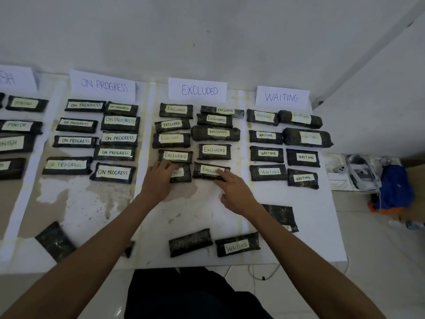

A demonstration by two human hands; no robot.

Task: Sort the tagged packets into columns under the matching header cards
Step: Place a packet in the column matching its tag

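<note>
Hands on two EXCLUDED packets (210,170), under EXCLUDED header card (197,90)

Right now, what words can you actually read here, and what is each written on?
"ON PROGRESS": header card and packet tags below it.
"EXCLUDED": header card and its packets; left hand and right hand rest on two.
"WAITING": header card, its packets, one loose packet.
"FINISH": far-left packet tags; its card is cut off.
Near-edge packets: no readable tags.

Single head view, high above table (305,217), facing forward and down, close range
</note>
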